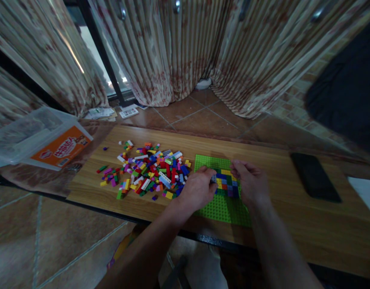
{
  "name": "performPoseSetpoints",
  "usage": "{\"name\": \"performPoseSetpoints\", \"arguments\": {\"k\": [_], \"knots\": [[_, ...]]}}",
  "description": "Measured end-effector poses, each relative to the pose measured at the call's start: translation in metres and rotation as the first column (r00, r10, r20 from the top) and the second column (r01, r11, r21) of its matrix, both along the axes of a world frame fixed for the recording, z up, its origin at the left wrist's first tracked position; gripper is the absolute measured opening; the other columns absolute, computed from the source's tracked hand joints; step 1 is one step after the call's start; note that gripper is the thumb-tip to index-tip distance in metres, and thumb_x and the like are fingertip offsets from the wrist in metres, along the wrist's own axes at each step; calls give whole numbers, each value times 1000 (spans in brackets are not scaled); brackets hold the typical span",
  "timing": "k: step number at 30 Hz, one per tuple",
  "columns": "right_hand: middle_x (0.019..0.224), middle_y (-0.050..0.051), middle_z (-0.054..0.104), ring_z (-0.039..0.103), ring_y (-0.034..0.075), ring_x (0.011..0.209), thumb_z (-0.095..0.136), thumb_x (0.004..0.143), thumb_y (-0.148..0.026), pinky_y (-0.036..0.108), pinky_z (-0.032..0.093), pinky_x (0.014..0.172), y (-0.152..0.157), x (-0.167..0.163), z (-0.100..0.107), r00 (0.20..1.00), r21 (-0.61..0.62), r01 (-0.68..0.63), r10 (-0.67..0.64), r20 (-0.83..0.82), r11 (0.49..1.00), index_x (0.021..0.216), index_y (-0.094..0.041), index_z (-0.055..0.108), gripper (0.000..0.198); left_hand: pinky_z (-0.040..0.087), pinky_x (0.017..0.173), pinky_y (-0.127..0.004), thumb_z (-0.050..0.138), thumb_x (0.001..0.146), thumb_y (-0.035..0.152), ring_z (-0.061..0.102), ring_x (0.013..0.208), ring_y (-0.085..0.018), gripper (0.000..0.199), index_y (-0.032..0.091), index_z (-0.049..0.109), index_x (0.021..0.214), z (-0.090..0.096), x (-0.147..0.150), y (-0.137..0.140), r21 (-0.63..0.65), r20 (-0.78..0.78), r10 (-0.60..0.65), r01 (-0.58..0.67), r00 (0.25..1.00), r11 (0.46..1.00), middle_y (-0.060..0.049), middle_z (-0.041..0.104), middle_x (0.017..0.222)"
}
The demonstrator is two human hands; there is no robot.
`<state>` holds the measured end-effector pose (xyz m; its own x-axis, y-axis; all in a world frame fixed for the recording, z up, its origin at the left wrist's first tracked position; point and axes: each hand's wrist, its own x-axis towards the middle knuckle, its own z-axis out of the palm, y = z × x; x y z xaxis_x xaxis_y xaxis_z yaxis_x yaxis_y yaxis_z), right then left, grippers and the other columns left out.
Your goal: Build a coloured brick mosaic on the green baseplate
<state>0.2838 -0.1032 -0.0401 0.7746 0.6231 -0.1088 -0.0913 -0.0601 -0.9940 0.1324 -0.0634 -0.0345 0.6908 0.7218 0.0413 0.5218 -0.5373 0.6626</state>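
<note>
On a green studded baseplate (224,212) sits a low block of toy bricks (225,182) in yellow, blue, green and red. My left hand (198,188) is at the block's left side, thumb and fingers closed on a small grey-blue toy brick (213,178). Whether that brick touches the block, I cannot tell. At the block's right side is my right hand (253,181), its thumb and fingertips pressed together near the far right corner. Anything between those fingertips is hidden or too small to make out.
Left of the baseplate spreads a heap of loose, many-coloured bricks (145,172) on the wooden tabletop (173,138). A clear plastic bin with an orange label (61,146) stands at the far left. A black phone-like slab (315,176) and white paper (364,192) lie to the right.
</note>
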Motion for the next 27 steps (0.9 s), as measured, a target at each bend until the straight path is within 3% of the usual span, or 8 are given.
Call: {"name": "performPoseSetpoints", "arguments": {"k": [13, 27], "knots": [[63, 1, 66, 60, 15, 61, 70, 64, -40, 28, 49, 59, -1, -2, -2, 991, -61, -33, 41, 127, 998, 70, -18, 69, 23, 53, 90, -35, 55, 84, 19, 64, 89, -20, 29, 17, 63, 112, 2, 0, -1, -9, -20, -9, 9, 1000, 1000, -7, 64, 102], [63, 1, 67, 60, 15, 60, 71, 64, -39, 28, 49, 60, -1, -3, -1, 988, -71, -46, 55, 142, 996, 70, -18, 70, 22, 53, 89, -35, 54, 84, 19, 63, 87, -19, 29, 17, 63, 111, 1, 0, -1, 9, -18, -7, 7, 1000, 1000, -6, 63, 100]]}}
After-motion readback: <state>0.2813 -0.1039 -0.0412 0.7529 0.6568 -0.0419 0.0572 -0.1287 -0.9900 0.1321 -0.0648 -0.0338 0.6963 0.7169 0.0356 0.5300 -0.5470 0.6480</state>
